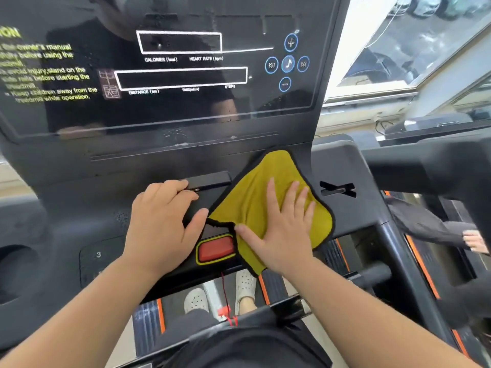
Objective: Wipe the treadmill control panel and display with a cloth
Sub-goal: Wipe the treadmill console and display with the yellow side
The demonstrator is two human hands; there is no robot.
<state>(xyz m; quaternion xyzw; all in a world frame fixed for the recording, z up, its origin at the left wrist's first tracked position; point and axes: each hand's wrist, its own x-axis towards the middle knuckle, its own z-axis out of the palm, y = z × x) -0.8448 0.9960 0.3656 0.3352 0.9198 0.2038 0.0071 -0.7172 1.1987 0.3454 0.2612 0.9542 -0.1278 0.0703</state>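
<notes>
A yellow cloth (255, 192) with a black hem lies spread on the right half of the black treadmill control panel (87, 208). My right hand (281, 227) lies flat on top of the cloth, fingers spread, palm down. My left hand (162, 221) rests flat on the panel just left of the cloth, fingertips near a small black tab (210, 179). The glossy dark display (180, 75) rises above, with white-outlined readout boxes and round blue buttons (288, 63) at its right. A red stop button (215, 249) sits between my two hands.
A thick black handrail (425, 166) runs off to the right. A red safety cord (225, 296) hangs below the stop button. My feet in white shoes (245, 284) stand on the belt. Another person's sleeve and hand (473, 240) show at the right. A window (414, 49) lies beyond.
</notes>
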